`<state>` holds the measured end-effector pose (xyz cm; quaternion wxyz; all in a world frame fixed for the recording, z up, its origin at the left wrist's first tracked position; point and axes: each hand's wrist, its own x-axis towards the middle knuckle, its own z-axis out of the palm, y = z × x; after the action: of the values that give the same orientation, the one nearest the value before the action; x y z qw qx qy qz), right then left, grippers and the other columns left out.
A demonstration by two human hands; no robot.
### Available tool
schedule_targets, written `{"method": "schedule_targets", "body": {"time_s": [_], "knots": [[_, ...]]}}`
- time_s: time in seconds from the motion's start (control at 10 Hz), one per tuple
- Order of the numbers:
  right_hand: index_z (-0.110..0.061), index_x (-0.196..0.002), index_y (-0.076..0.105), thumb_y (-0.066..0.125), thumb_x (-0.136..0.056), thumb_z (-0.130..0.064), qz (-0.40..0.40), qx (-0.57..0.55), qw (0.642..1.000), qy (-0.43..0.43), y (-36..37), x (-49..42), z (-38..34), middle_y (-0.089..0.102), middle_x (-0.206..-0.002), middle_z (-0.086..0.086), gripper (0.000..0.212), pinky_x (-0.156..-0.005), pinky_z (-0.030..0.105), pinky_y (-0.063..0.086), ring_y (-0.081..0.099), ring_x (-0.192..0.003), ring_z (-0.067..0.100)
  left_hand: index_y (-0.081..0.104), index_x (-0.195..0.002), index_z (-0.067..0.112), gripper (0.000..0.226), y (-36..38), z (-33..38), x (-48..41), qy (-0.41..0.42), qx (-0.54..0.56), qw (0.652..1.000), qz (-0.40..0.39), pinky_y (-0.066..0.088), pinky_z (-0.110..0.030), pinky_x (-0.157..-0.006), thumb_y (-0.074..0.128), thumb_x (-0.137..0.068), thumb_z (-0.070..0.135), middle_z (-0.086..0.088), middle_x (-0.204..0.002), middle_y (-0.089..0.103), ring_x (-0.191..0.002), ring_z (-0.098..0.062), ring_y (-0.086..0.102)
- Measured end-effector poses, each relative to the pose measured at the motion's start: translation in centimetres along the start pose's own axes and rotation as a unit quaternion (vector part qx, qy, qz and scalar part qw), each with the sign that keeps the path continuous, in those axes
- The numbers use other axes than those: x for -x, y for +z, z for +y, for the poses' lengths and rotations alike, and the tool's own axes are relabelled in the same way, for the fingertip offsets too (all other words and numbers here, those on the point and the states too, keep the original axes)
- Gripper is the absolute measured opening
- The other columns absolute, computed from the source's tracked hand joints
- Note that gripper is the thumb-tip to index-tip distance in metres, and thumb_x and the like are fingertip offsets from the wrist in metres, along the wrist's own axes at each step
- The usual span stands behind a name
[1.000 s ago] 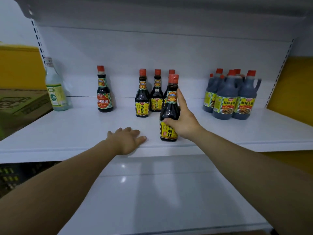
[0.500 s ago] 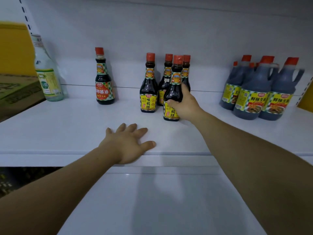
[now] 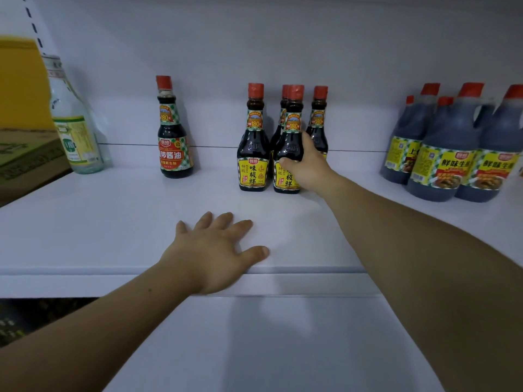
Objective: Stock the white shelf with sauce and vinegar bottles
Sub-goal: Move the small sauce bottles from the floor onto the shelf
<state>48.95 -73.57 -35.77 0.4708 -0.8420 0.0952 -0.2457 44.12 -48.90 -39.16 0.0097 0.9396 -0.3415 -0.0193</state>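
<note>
My right hand (image 3: 307, 165) grips a dark sauce bottle (image 3: 288, 140) with a red cap and yellow label, standing upright on the white shelf (image 3: 113, 222). It stands right beside a matching bottle (image 3: 254, 142), with two more partly hidden behind them. My left hand (image 3: 215, 250) rests flat, fingers spread, on the shelf's front edge.
A red-labelled sauce bottle (image 3: 173, 131) stands alone to the left. A clear vinegar bottle (image 3: 72, 123) stands at the far left by a cardboard box (image 3: 25, 159). Several large handled jugs (image 3: 452, 148) cluster at the right. A lower white shelf (image 3: 254, 349) lies below.
My right hand has slid the bottle from the shelf's front back to the group of matching bottles. My left hand stays on the front edge, fingers now spread wider.
</note>
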Motion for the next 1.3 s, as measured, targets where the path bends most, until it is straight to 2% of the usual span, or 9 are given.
{"method": "schedule_targets", "body": {"time_s": [0.1,0.2,0.4,0.5,0.6,0.7,0.8,1.0,1.3], "knots": [[-0.030,-0.153,0.017,0.064,-0.093,-0.018,0.003,0.008,1.000,0.002,0.3,-0.5,0.2,0.044,-0.145,0.000,0.077,-0.107,0.040,0.039,0.046,-0.130,0.021,0.008,-0.148,0.043,0.072,-0.1,0.0,0.1,-0.001,-0.003,1.000,0.001,0.010,-0.056,-0.115,0.013,-0.084,0.075,0.008,-0.160,0.006,-0.147,-0.019,0.003],[-0.032,-0.154,0.017,0.066,-0.091,-0.026,0.034,0.050,0.998,0.014,0.3,-1.1,0.5,0.022,-0.154,0.005,0.080,-0.112,0.044,0.034,0.034,-0.138,0.028,0.008,-0.148,0.044,0.071,-0.1,0.1,0.1,0.000,-0.005,1.000,0.001,0.009,-0.056,-0.115,0.013,-0.084,0.075,0.007,-0.160,0.006,-0.147,-0.020,0.003],[-0.031,-0.152,0.023,0.065,-0.091,-0.029,0.057,0.065,0.996,0.001,0.8,-1.1,0.9,0.040,-0.142,0.006,0.075,-0.105,0.043,0.042,0.046,-0.127,0.026,0.007,-0.148,0.043,0.072,-0.1,0.0,0.1,-0.001,-0.001,1.000,-0.003,0.008,-0.057,-0.115,0.012,-0.084,0.075,0.007,-0.160,0.005,-0.147,-0.021,0.002],[-0.030,-0.151,0.025,0.063,-0.092,-0.027,0.053,0.063,0.997,-0.006,0.9,-1.0,1.2,0.045,-0.140,0.005,0.070,-0.100,0.035,0.042,0.048,-0.124,0.023,0.008,-0.148,0.043,0.072,0.0,0.0,0.1,-0.001,-0.002,1.000,0.004,0.008,-0.057,-0.115,0.013,-0.084,0.075,0.007,-0.160,0.006,-0.147,-0.021,0.002],[-0.027,-0.154,0.017,0.062,-0.093,-0.032,0.046,0.075,0.996,0.005,1.0,-0.8,0.9,0.041,-0.147,0.003,0.076,-0.107,0.038,0.039,0.043,-0.132,0.023,0.010,-0.148,0.042,0.071,0.0,0.0,0.2,0.001,0.004,1.000,0.010,0.009,-0.057,-0.115,0.015,-0.085,0.075,0.006,-0.160,0.008,-0.147,-0.021,0.003],[-0.021,-0.156,-0.004,0.060,-0.091,-0.047,0.037,0.104,0.993,0.051,0.9,0.5,0.1,0.013,-0.162,0.005,0.094,-0.117,0.043,0.025,0.020,-0.147,0.026,0.013,-0.148,0.042,0.071,-0.1,-0.1,0.3,0.001,0.023,1.000,0.013,0.006,-0.058,-0.115,0.018,-0.085,0.075,0.005,-0.160,0.009,-0.147,-0.022,0.004],[-0.020,-0.156,-0.005,0.057,-0.090,-0.055,0.018,0.158,0.985,0.064,0.4,3.3,-1.2,-0.003,-0.163,0.006,0.096,-0.120,0.040,0.016,0.003,-0.150,0.023,0.019,-0.148,0.039,0.071,-0.5,-0.1,0.3,0.001,0.052,0.998,0.019,0.006,-0.058,-0.114,0.024,-0.086,0.074,0.004,-0.159,0.013,-0.146,-0.023,0.007],[-0.029,-0.153,0.022,0.052,-0.090,-0.059,-0.063,0.261,0.963,0.023,-2.8,11.3,-5.8,0.023,-0.159,0.003,0.076,-0.115,0.043,0.027,0.024,-0.144,0.024,0.025,-0.148,0.034,0.073,-2.4,0.0,2.6,0.005,0.103,0.994,0.023,0.010,-0.058,-0.114,0.039,-0.086,0.070,0.004,-0.158,0.022,-0.144,-0.019,0.018],[-0.022,-0.154,0.021,0.048,-0.093,-0.057,-0.098,0.309,0.946,-0.016,-2.9,21.4,-15.6,0.022,-0.160,0.006,0.075,-0.112,0.037,0.029,0.027,-0.144,0.027,0.023,-0.149,0.034,0.073,-7.1,0.0,15.3,0.005,0.069,0.997,0.045,0.014,-0.056,-0.115,0.045,-0.087,0.066,0.003,-0.159,0.017,-0.146,-0.021,0.016]]}}
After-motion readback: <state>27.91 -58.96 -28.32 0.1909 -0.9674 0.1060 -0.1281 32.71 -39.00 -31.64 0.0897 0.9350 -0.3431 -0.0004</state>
